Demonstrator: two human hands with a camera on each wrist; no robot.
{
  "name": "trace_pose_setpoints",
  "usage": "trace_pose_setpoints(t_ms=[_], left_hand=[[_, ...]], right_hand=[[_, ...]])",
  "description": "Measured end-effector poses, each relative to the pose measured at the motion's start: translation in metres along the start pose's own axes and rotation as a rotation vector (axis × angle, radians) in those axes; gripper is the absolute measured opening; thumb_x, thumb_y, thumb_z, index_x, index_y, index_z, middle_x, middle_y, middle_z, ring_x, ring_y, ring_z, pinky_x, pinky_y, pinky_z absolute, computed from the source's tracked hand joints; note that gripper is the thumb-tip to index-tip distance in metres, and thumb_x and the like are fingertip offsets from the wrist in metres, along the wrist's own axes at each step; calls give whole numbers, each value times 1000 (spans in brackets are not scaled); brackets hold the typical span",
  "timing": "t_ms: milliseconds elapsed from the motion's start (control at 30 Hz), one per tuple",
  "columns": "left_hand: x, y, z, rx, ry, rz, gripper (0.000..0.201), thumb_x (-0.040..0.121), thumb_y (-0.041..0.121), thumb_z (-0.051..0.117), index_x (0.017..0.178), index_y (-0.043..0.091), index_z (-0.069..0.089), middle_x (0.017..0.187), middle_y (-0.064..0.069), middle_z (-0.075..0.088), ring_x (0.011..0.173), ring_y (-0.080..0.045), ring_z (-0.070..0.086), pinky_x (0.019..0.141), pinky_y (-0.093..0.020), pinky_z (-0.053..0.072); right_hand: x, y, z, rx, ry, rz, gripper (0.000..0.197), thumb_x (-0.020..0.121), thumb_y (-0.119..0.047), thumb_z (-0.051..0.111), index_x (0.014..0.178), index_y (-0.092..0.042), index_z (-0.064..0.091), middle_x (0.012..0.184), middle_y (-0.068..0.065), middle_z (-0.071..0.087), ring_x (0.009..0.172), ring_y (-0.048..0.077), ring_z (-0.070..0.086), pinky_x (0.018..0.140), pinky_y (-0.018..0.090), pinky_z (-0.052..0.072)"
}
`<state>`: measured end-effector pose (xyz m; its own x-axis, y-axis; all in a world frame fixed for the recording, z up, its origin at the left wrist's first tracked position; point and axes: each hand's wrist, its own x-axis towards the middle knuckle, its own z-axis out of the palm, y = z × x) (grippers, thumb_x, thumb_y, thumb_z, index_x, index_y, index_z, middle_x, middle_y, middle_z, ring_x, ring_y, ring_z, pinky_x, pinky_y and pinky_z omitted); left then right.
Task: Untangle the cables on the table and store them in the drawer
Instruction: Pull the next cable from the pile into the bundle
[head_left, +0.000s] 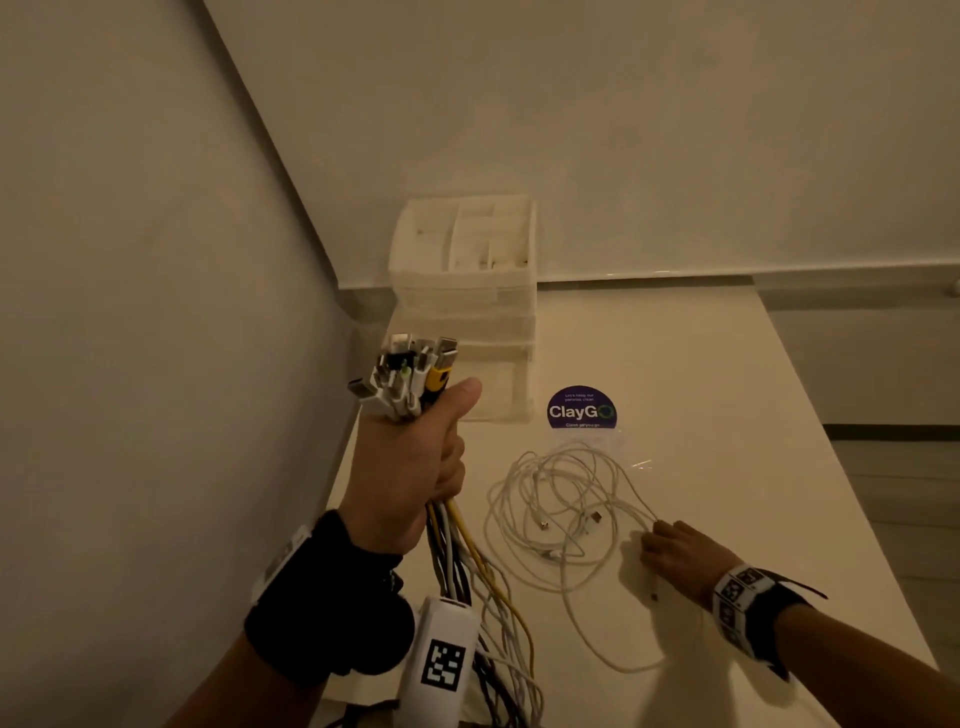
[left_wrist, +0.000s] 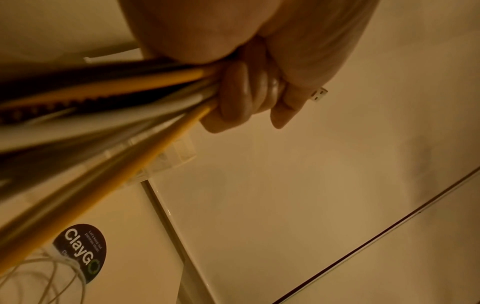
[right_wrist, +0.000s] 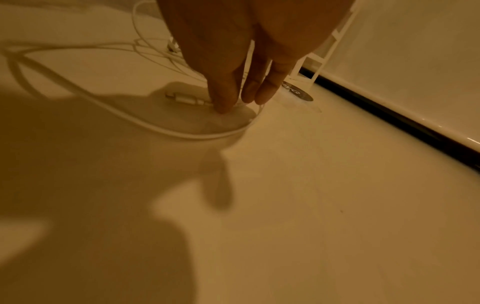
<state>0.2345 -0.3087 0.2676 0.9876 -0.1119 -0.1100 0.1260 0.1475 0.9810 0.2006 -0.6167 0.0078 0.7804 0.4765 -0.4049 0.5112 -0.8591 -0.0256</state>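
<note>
Two hands work: the left hand (head_left: 410, 467) fists a cable bundle (head_left: 415, 379) above the desk's (head_left: 727, 415) left edge, the right hand (head_left: 680, 553) presses straight fingertips on loose white cables (head_left: 561, 499) mid-desk, open surface rightward, the drawer unit (head_left: 467, 306) cornered, contents unclear.

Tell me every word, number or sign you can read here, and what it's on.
"ClayGO": big white letters on the round dark sticker stuck on the table.
Small lines above and below it: blurred, not surely readable.
Square black-and-white code marks on the wrist bands and white wrist device: patterns, no words.
</note>
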Motion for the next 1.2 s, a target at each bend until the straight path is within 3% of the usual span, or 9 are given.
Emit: trace_pose_setpoints(t_ms=[100,267,433,633,733,867,967,1067,1200], left_hand=[[0,-2,0,-9,-16,-17,53,87,23,64,59,19,20,43,3,17,38,-13,8,42,-23,12],[2,1,0,-78,-62,-14,47,80,31,67,54,21,28,44,4,16,38,-14,8,42,-23,13],[11,-2,6,-93,-153,55,52,80,15,72,60,18,24,50,3,15,40,-14,8,43,-21,16],[20,0,12,-183,-225,43,42,70,20,80,67,15,38,55,-2,19,42,-14,15,41,-20,22],[16,1,12,-151,-271,79,40,69,30,81,77,2,54,56,-8,43,42,-15,40,41,-21,33],[14,5,8,-124,-220,82,54,70,43,78,88,-4,60,70,-17,55,58,-27,54,48,-32,43],[9,10,8,-73,-185,81,22,87,33,68,75,15,65,62,-4,59,60,-25,62,59,-46,54],[7,7,5,-86,-132,71,32,93,31,57,63,20,52,49,5,43,42,-9,46,47,-24,44],[17,3,-10,-152,-122,90,34,89,44,55,63,23,51,59,-6,39,46,-15,32,44,-23,28]], right_hand=[[-1,-6,0,25,103,5,47,31,-21,91,70,-30,66,73,-9,64,64,15,62,53,26,51],[-2,-32,-66,685,682,365,26,97,-4,43,98,-30,38,89,-7,61,79,19,59,70,27,40],[-11,-55,-200,1474,1190,392,14,101,-6,38,98,-17,47,71,10,57,63,23,55,63,35,50],[-27,-135,-279,1573,1154,84,8,93,-14,54,92,-8,59,73,4,59,54,16,48,53,30,45],[-23,-164,-289,1558,1129,-18,16,89,-15,58,94,0,60,74,9,63,53,8,55,52,22,47],[-23,-179,-291,1493,1095,33,2,90,-3,60,91,-2,59,71,3,69,57,9,65,54,18,51],[-20,-187,-284,1481,1124,149,15,85,-1,67,84,-8,53,73,10,66,60,20,67,55,22,53],[-19,-191,-280,1404,1101,188,23,85,-6,69,83,-15,47,74,7,64,58,15,64,53,20,51],[-22,-191,-261,1218,933,203,11,90,-23,64,90,-23,53,75,-2,64,53,9,58,51,22,46]])
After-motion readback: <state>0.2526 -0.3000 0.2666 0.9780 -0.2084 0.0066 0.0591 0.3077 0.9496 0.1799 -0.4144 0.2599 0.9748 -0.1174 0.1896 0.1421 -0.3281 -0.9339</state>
